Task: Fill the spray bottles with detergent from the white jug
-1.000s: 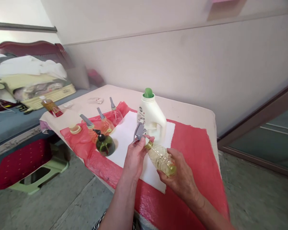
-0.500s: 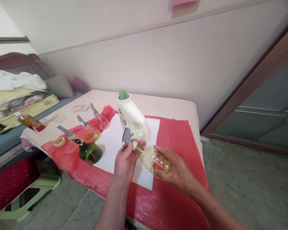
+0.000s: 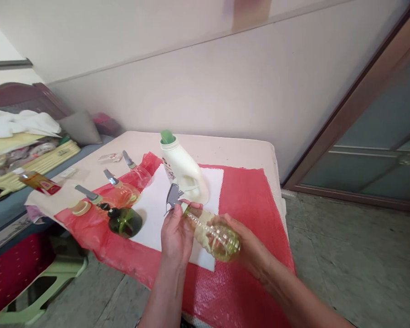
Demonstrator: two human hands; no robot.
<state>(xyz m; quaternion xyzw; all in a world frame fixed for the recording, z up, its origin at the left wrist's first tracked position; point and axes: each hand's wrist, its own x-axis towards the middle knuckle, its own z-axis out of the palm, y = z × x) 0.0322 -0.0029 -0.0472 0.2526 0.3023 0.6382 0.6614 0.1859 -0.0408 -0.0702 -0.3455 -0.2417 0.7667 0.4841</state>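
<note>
My right hand (image 3: pixel 248 243) grips the body of a clear ribbed spray bottle (image 3: pixel 213 234) with yellowish liquid, held tilted over the table. My left hand (image 3: pixel 176 232) is closed round its neck just below the grey trigger head (image 3: pixel 173 197). Right behind stands a white jug (image 3: pixel 182 171) with a green cap on a white sheet (image 3: pixel 157 205), which lies on a red cloth (image 3: pixel 253 205).
Left of my hands sit a dark green round bottle (image 3: pixel 125 221) and several pale bottles with grey spouts (image 3: pixel 118 189). A small amber bottle (image 3: pixel 37 181) lies at the table's left end. A green stool (image 3: pixel 37 289) and a bed stand to the left, a sliding door (image 3: pixel 372 150) to the right.
The view has swung a little to the right. Both hands keep their hold on the spray bottle, which is tipped slightly lower at its base end.
</note>
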